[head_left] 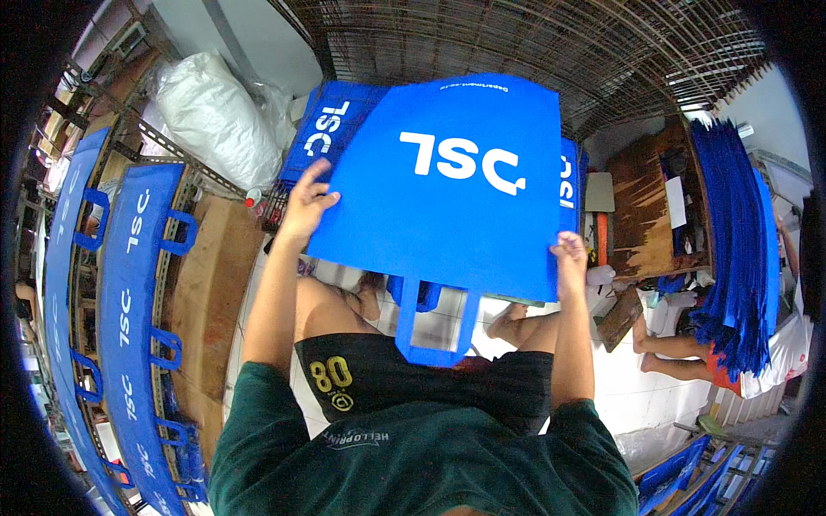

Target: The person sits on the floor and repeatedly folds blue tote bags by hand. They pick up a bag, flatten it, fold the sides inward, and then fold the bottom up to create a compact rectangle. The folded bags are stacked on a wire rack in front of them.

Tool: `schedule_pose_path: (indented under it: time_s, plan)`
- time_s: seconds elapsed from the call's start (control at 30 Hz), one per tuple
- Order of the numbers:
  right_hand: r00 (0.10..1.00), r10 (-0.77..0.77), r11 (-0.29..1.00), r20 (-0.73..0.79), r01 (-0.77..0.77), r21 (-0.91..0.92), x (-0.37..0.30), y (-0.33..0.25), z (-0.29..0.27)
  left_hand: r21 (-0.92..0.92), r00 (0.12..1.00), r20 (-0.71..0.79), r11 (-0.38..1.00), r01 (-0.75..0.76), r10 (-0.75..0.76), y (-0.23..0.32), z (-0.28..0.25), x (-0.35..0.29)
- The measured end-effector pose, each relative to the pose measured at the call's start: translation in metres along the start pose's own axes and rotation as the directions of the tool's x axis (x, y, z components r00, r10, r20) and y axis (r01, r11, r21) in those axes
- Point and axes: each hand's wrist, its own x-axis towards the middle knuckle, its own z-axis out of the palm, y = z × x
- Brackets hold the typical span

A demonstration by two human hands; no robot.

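A blue tote bag (430, 206) with white lettering lies spread in front of me, its handle loop (440, 354) hanging toward my lap. My right hand (570, 265) pinches its near right corner. At the left edge, my left hand (305, 206) has its fingers apart, with the fingertips touching or just over the fabric. More blue bags show beneath, one at the upper left (323, 129) and another at the right edge (569, 176). What supports them is hidden.
Printed blue bags (129, 301) lie along racks on the left beside a wooden board (206, 292). A white plastic sack (219, 112) sits behind. Wire racks (533, 43) stand at the back. On the right hang stacked blue sheets (731, 241), near another person's legs (675, 348).
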Motion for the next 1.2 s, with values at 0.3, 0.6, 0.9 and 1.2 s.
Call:
schedule_pose_path:
  time_s: [0.3,0.6,0.9,1.2]
  plan:
    - [0.998,0.063,0.682,0.002,-0.042,-0.730,0.018,0.181,0.022,0.685,0.980,-0.080,0.704,0.188,-0.183,-0.237,0.022,0.023]
    - [0.995,-0.014,0.593,-0.102,-0.074,-0.802,0.004,0.207,0.015,0.761,0.980,-0.159,0.617,0.200,-0.122,-0.248,0.034,0.027]
    - [0.987,0.019,0.649,-0.157,-0.132,-0.749,-0.007,0.214,0.020,0.761,0.959,-0.236,0.585,0.282,-0.155,-0.241,0.037,0.027]
    - [0.981,-0.001,0.620,-0.194,-0.152,-0.769,-0.012,0.219,0.020,0.759,0.939,-0.273,0.553,0.343,-0.207,-0.236,0.039,0.028]
